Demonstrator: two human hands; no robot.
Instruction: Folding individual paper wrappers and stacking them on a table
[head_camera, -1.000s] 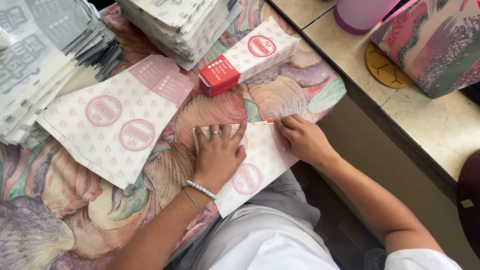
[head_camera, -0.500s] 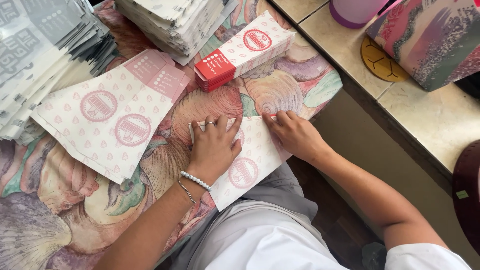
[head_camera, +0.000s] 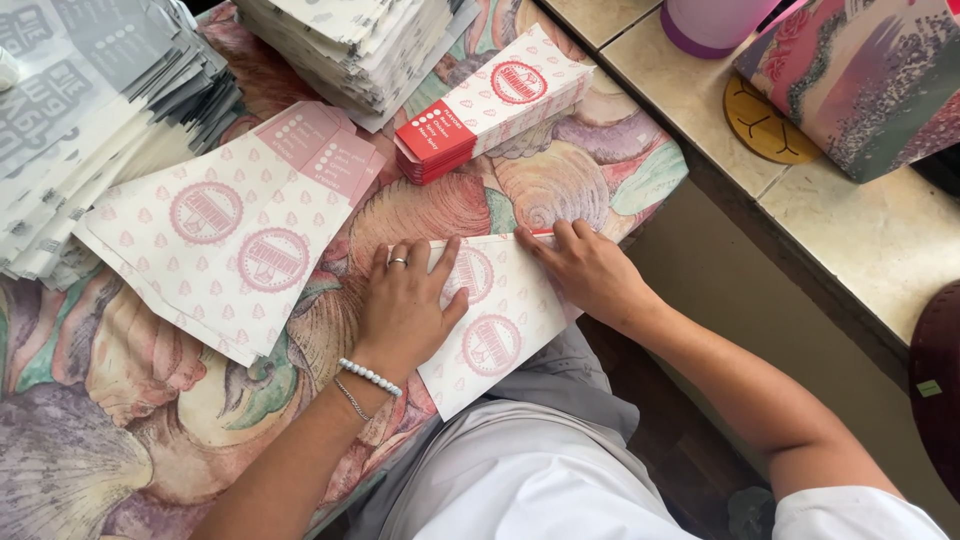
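Observation:
A flat white paper sheet (head_camera: 497, 330) printed with pink round stamps lies at the near edge of the shell-patterned table (head_camera: 120, 400). My left hand (head_camera: 405, 305) presses flat on its left part, fingers spread, a ring on one finger and bead bracelets at the wrist. My right hand (head_camera: 585, 270) rests on the sheet's upper right edge, fingertips pushing along the fold near a red strip.
A stack of unfolded printed sheets (head_camera: 235, 235) lies to the left. A bundle of folded red-ended cartons (head_camera: 490, 105) sits behind. Grey-printed paper piles (head_camera: 70, 120) and white piles (head_camera: 350, 40) fill the back. A stone counter (head_camera: 840, 220) with a purple cup (head_camera: 710, 22) stands right.
My right hand has slid along the sheet's upper edge while my left hand stays pressed on it. The view has shifted slightly.

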